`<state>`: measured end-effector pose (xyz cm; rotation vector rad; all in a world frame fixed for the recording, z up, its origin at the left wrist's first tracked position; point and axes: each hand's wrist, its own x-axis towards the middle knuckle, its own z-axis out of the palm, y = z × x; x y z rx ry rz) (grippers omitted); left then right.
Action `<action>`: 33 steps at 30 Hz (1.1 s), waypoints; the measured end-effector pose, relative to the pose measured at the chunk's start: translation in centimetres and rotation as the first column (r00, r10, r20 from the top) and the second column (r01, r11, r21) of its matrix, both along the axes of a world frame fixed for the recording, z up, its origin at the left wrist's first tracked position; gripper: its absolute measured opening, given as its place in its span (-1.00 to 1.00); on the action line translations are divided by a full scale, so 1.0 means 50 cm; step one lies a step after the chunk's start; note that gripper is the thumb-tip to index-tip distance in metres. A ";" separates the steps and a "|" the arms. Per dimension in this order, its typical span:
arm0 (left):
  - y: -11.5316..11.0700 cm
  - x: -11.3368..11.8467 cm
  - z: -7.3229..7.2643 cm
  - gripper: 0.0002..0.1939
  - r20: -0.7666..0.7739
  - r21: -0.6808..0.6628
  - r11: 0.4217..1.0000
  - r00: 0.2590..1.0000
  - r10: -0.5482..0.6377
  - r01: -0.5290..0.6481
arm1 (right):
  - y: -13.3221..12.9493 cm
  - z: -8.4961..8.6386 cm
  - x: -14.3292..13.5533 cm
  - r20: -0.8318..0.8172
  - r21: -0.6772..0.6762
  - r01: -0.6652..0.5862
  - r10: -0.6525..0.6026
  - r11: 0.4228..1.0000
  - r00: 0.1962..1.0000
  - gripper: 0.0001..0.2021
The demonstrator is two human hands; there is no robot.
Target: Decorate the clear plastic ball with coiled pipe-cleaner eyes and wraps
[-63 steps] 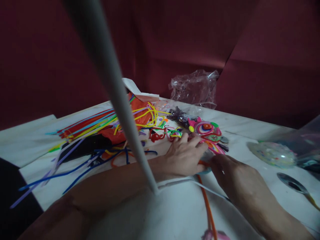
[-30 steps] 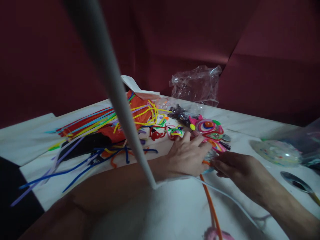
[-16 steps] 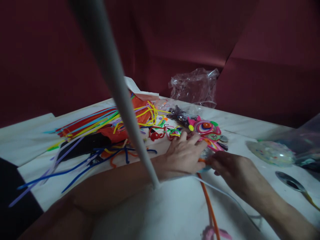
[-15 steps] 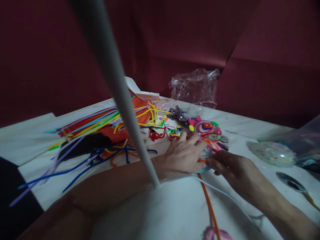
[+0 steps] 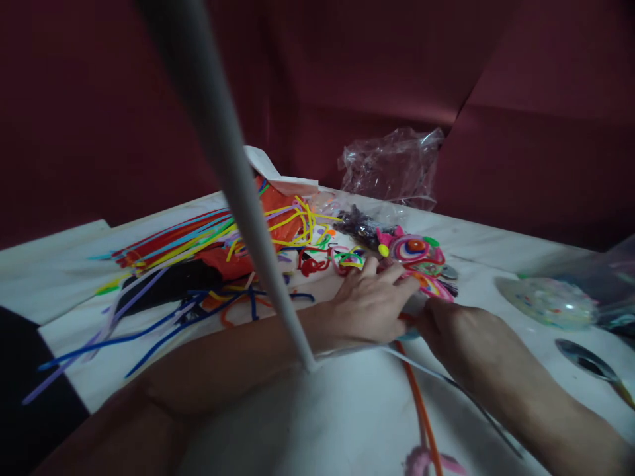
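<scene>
Turned a little further inward since the earlier frame, with the right hand hiding more of the orange pipe cleaner beside the left hand. In the head view, apparently at the stage of steadying with the left while working the strand with the right; likely calls for a firm left and close right fingers. Curled at right, splayed at left; cannot tell what either grip has hold of. Lying on the table, running lengthwise from beneath both hands toward the wearer, veering rightward.
</scene>
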<state>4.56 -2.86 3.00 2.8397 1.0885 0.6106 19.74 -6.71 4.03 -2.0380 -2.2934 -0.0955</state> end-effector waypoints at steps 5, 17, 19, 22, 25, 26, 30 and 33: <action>-0.004 0.003 0.000 -0.56 -0.018 0.017 1.000 1.000 0.021 -0.021 | 0.002 -0.007 -0.013 0.013 0.038 0.046 -0.047 0.998 0.999 -0.87; 0.009 -0.024 0.003 -0.53 0.057 -0.070 0.997 0.998 -0.011 0.015 | 0.009 -0.044 0.086 -0.791 -0.026 0.156 -0.116 0.987 0.601 -0.73; 0.020 -0.034 0.007 -0.50 0.073 -0.113 0.990 0.994 -0.076 0.084 | 0.013 -0.046 0.088 -0.815 -0.026 0.182 -0.126 0.983 0.566 -0.71; 0.031 -0.043 0.014 -0.50 0.116 -0.142 0.975 0.981 -0.158 0.173 | 0.021 -0.047 0.075 -0.854 0.022 0.159 -0.064 0.987 0.517 -0.48; 0.031 -0.047 0.021 -0.50 0.126 -0.149 0.963 0.970 -0.207 0.225 | 0.030 -0.052 0.060 -0.827 0.113 0.031 0.076 0.993 0.558 -0.32; 0.030 -0.048 0.022 -0.49 0.117 -0.151 0.961 0.970 -0.214 0.231 | 0.032 -0.053 0.059 -0.799 0.145 0.018 0.107 0.989 0.592 -0.36; 0.028 -0.053 0.018 -0.43 0.055 -0.117 0.974 0.981 -0.187 0.192 | 0.031 -0.056 0.088 -0.642 0.260 0.132 0.070 0.957 0.763 -0.51; 0.025 -0.053 0.015 -0.43 0.079 -0.074 0.973 0.974 -0.214 0.220 | 0.021 -0.066 0.127 -0.493 0.264 0.143 0.006 0.954 0.870 -0.58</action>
